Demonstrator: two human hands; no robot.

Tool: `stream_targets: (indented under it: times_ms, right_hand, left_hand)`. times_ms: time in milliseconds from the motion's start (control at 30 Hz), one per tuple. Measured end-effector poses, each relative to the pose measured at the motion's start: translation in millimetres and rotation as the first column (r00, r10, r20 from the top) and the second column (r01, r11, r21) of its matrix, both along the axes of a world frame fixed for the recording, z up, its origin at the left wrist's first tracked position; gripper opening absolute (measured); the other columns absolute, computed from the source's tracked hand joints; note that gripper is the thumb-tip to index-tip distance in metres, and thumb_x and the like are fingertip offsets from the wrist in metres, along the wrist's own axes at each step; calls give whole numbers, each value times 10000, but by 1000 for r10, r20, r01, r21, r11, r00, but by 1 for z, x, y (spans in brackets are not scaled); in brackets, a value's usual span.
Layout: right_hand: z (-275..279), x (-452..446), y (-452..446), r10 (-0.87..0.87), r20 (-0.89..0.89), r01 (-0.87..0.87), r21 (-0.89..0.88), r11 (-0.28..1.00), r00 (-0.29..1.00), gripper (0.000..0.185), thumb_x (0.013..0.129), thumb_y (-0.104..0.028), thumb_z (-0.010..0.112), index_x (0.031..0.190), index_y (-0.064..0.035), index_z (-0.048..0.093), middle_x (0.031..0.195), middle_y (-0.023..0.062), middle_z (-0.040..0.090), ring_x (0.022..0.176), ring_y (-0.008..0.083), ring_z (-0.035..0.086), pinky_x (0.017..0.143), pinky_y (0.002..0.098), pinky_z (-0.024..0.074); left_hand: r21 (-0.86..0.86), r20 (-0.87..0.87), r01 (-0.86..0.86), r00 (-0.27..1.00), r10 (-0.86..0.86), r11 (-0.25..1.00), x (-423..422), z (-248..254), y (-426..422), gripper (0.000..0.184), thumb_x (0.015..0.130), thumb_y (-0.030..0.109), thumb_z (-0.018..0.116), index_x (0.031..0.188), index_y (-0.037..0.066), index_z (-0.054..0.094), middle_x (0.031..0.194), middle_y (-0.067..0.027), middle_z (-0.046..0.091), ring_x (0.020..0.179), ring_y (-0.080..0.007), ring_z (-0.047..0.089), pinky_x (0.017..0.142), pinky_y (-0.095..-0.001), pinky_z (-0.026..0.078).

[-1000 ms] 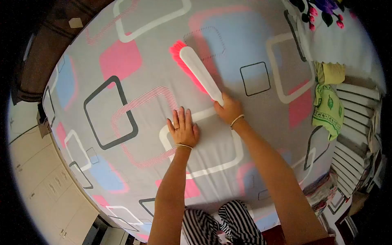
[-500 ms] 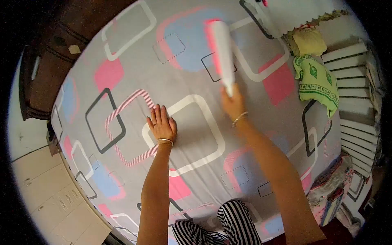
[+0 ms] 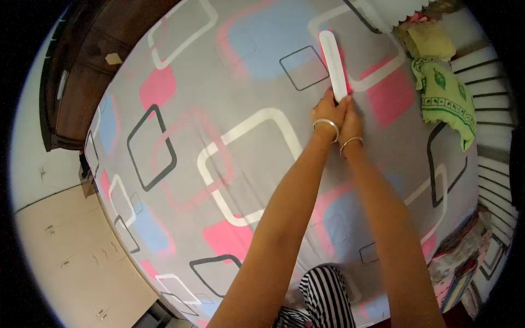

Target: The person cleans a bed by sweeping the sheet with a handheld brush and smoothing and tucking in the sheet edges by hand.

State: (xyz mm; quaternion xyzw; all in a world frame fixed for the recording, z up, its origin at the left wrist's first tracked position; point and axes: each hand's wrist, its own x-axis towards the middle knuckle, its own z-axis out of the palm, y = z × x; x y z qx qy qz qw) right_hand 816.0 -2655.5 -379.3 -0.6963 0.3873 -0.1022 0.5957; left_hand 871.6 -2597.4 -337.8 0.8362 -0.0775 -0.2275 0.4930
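We clamp a slim, round-tipped white brush [image 3: 334, 65] with pink bristles [image 3: 348, 86] between left grip [image 3: 328, 111] and right grip [image 3: 353, 119].

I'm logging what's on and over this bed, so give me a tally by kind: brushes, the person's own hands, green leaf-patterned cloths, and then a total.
Brush: 1
Hands: 2 (left hand, right hand)
Green leaf-patterned cloth: 1
Total: 4

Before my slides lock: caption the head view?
Left hand beside right hand at a pink-bristled bed brush, over a patterned bedsheet.
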Motion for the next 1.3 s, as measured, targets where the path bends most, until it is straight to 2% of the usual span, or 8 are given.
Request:
stream_targets:
  times_ms: [33, 100, 433, 667, 933, 1133, 1233, 1300]
  right_hand:
    - [12, 2, 3, -27, 37, 24, 92, 995, 999, 298, 909, -269, 425, 1041, -24, 531, 967, 224, 609, 906, 377, 589, 775, 453, 454]
    - [44, 5, 6, 210, -502, -413, -339, 845, 839, 351, 865, -268, 533, 1106, -13, 546, 1026, 211, 600, 933, 279, 591, 763, 371, 450]
    - [40, -8, 148, 427, -281, -496, -255, 830, 859, 296, 797, -211, 585, 1041, -46, 556, 1039, 228, 588, 975, 377, 566, 813, 446, 448]
    - [53, -16, 416, 684, -489, -837, -397, 377, 541, 233, 812, -193, 535, 986, -47, 590, 999, 202, 609, 941, 335, 587, 785, 424, 465]
    - [68, -206, 686, 905, -420, -995, 33, 94, 72, 231, 824, -178, 506, 982, -66, 631, 1036, 146, 626, 958, 295, 609, 794, 424, 480]
    - [102, -294, 685, 959, -235, -972, 209, -108, -157, 245, 828, -162, 509, 1000, -27, 621, 1040, 184, 616, 960, 298, 611, 790, 406, 488]
    - [96, -284, 635, 981, -196, -989, 144, 21, -8, 253, 831, -158, 493, 995, -1, 606, 1018, 204, 617, 929, 326, 614, 762, 421, 484]
    - [74, -270, 577, 940, -15, -904, 270, 331, 340, 241, 826, -157, 495, 969, 20, 575, 958, 229, 621, 894, 342, 615, 749, 435, 475]
  left_hand:
    - [2, -1, -3, 1000, 3, 1000, 2, -9, 2, 441, 803, 336, 622, 1075, -3, 545, 966, -179, 632, 904, -293, 604, 808, -366, 451]
    - [-118, -74, 8, 997, -17, 993, 13, -23, 3, 467, 792, 383, 619, 1050, -3, 561, 971, -190, 629, 899, -324, 602, 814, -373, 449]
    - [199, 72, -197, 980, 186, 960, -7, 3, 160, 504, 754, 378, 630, 976, -70, 573, 970, -272, 594, 944, -397, 564, 830, -412, 441]
    - [373, 257, -375, 921, 294, 849, -51, 7, 454, 495, 750, 458, 626, 784, -35, 655, 736, -231, 631, 676, -299, 625, 637, -398, 462]
    - [250, -5, -829, 515, 857, 500, -302, -17, 742, 586, 682, 528, 699, 532, -18, 548, 507, -62, 532, 467, -127, 457, 432, -336, 376]
    - [168, 34, -951, 271, 962, 261, -424, 1, 744, 421, 767, 335, 698, 626, -16, 513, 611, -67, 560, 530, -116, 475, 445, -287, 404]
    - [116, 63, -949, 301, 952, 292, -395, 4, 690, 368, 760, 271, 713, 689, -33, 518, 653, -67, 573, 552, -120, 491, 462, -279, 414]
    - [-336, -85, -871, 408, 909, 359, -351, 20, 607, 307, 760, 203, 705, 736, -27, 503, 676, -57, 576, 597, -122, 490, 506, -268, 419]
